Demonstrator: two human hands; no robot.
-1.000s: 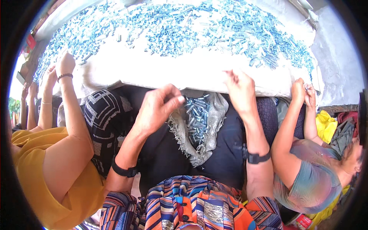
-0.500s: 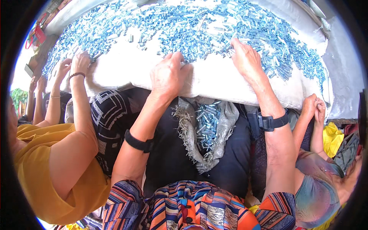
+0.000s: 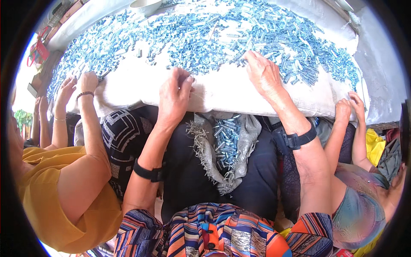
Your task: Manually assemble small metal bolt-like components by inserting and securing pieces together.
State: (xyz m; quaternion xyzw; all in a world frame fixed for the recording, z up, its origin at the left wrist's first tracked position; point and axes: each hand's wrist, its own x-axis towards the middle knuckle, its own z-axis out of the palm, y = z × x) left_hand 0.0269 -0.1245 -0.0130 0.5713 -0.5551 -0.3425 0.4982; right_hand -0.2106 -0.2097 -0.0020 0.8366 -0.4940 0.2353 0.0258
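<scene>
My left hand (image 3: pixel 174 96) is just above the near edge of the white cloth, thumb and fingers curled together. Whatever may be between them is too small to make out. To its right, my right hand (image 3: pixel 263 75) reaches to the near edge of a wide heap of small shiny metal sleeves and rods (image 3: pixel 205 38). Its fingertips are pinched at the parts, and what they hold is hidden. On my lap, between my forearms, a frayed grey woven sack (image 3: pixel 249 154) gapes, with many small metal pieces (image 3: pixel 227 139) inside.
Beside me on the left, a person in a mustard top (image 3: pixel 70 192) works at the same heap. A person in a multicoloured top (image 3: pixel 359 201) has both hands at the cloth's right edge. A pale bowl (image 3: pixel 145 6) stands at the far side. White cloth (image 3: pixel 222 92) covers the work surface.
The view has shifted a little, bringing the bowl into sight. My left hand has drawn back from the heap's edge. My right hand has moved left, and the right neighbour's hands have come apart.
</scene>
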